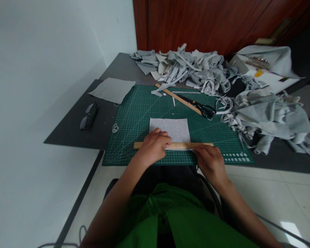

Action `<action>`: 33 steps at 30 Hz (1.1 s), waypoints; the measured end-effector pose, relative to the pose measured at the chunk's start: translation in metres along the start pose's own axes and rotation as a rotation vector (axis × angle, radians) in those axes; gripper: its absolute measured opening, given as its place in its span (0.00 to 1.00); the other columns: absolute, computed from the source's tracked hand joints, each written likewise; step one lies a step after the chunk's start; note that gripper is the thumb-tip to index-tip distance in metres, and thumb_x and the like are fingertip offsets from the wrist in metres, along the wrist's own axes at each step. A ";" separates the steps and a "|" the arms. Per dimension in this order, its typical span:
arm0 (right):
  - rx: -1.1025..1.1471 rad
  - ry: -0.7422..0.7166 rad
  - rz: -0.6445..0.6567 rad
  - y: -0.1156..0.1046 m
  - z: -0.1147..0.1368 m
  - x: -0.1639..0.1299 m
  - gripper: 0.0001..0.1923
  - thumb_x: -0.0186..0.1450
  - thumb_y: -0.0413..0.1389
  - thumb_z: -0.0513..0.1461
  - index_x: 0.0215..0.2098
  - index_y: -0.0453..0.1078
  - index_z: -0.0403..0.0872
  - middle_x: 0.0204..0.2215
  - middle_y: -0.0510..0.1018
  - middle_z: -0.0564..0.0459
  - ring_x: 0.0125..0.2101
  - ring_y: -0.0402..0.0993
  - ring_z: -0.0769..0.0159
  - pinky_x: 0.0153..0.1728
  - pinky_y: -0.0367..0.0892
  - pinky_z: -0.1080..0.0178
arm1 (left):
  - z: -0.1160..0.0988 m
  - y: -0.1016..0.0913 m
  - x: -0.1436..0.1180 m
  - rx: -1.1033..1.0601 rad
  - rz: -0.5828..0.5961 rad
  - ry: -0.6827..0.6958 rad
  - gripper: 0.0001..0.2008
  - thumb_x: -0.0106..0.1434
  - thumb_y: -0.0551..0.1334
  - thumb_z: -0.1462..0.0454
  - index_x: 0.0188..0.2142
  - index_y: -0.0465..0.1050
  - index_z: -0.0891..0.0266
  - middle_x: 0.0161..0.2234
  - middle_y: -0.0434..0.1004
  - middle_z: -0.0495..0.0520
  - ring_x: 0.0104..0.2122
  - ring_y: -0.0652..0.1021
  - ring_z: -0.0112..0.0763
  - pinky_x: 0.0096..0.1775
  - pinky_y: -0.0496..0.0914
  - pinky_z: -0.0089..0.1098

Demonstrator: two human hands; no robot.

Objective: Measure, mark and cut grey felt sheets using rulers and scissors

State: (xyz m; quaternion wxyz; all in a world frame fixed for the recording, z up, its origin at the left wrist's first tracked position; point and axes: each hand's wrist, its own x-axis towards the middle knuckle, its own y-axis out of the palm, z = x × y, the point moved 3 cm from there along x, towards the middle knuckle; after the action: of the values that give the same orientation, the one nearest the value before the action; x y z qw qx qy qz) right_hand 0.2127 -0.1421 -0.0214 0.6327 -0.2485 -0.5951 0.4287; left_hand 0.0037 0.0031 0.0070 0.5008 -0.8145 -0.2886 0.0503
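Note:
A grey square of fabric lies on the green cutting mat. Across its near edge rests a wooden ruler. My left hand presses down on the ruler's left part, fingers curled over it. My right hand sits at the ruler's right part near the mat's front edge; whether it holds a small tool is hidden.
A second wooden ruler and black scissors lie at the mat's far side. Heaps of grey fabric scraps fill the back and right. Another grey square and dark glasses lie at the left on the dark table.

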 end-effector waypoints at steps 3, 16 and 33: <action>0.004 0.000 0.024 0.002 -0.001 0.000 0.12 0.70 0.53 0.31 0.45 0.76 0.50 0.38 0.83 0.47 0.40 0.79 0.52 0.41 0.71 0.50 | -0.001 -0.001 0.000 0.003 0.005 0.001 0.13 0.59 0.55 0.78 0.28 0.67 0.59 0.32 0.73 0.51 0.39 0.68 0.38 0.40 0.63 0.38; 0.118 0.032 0.065 0.008 0.001 0.002 0.15 0.69 0.52 0.30 0.47 0.76 0.50 0.42 0.83 0.46 0.44 0.78 0.50 0.45 0.73 0.47 | 0.000 0.000 -0.001 0.000 0.000 0.015 0.13 0.57 0.55 0.79 0.28 0.67 0.59 0.32 0.73 0.50 0.39 0.69 0.38 0.40 0.63 0.38; 0.171 -0.038 0.096 0.024 0.051 0.032 0.16 0.69 0.50 0.27 0.45 0.75 0.49 0.39 0.81 0.45 0.41 0.77 0.51 0.43 0.73 0.49 | -0.001 -0.002 -0.002 -0.011 -0.002 -0.002 0.15 0.58 0.56 0.80 0.29 0.69 0.59 0.33 0.75 0.51 0.41 0.70 0.39 0.41 0.64 0.38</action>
State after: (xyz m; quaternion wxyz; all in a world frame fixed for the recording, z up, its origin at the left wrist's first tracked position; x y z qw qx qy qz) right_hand 0.1549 -0.1130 -0.0151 0.6188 -0.2135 -0.5559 0.5123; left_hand 0.0015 0.0014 0.0088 0.4962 -0.8168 -0.2902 0.0489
